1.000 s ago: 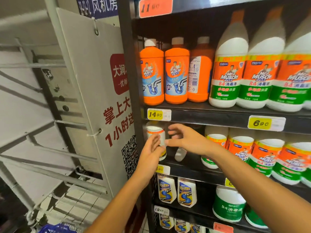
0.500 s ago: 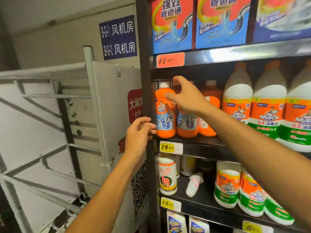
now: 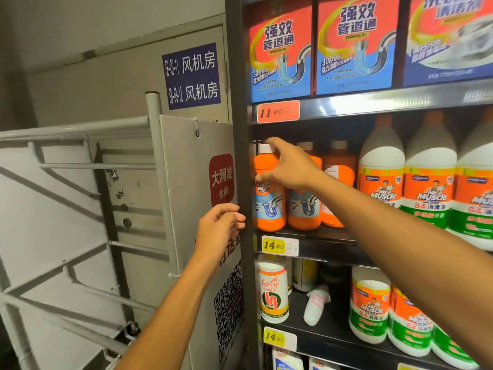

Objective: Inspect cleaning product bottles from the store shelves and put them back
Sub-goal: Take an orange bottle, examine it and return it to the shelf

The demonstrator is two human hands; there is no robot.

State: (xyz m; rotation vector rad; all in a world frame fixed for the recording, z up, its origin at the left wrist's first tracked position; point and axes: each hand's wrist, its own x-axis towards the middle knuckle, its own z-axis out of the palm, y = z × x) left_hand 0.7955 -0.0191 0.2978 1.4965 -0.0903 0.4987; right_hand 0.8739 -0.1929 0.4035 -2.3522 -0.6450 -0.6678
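Both hands have left the lower shelf and come up a level since a second ago. Right hand (image 3: 286, 166) now spread against the far-left orange bottle (image 3: 269, 190), index on its white cap (image 3: 266, 148), thumb at the label; touching, not yet wrapped. Bottle upright on the shelf (image 3: 314, 236), just beside the post (image 3: 240, 156). Left hand (image 3: 218, 228) loosely curled, empty, near the post. Next pick is probably starting.

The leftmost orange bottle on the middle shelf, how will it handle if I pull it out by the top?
The orange bottle is tall and narrow, so pulling near its white cap will probably tip it forward. It looks like rigid plastic, likely stiff. If full, it is probably fairly heavy. The right hand reaches over it; whether it grips yet is unclear.
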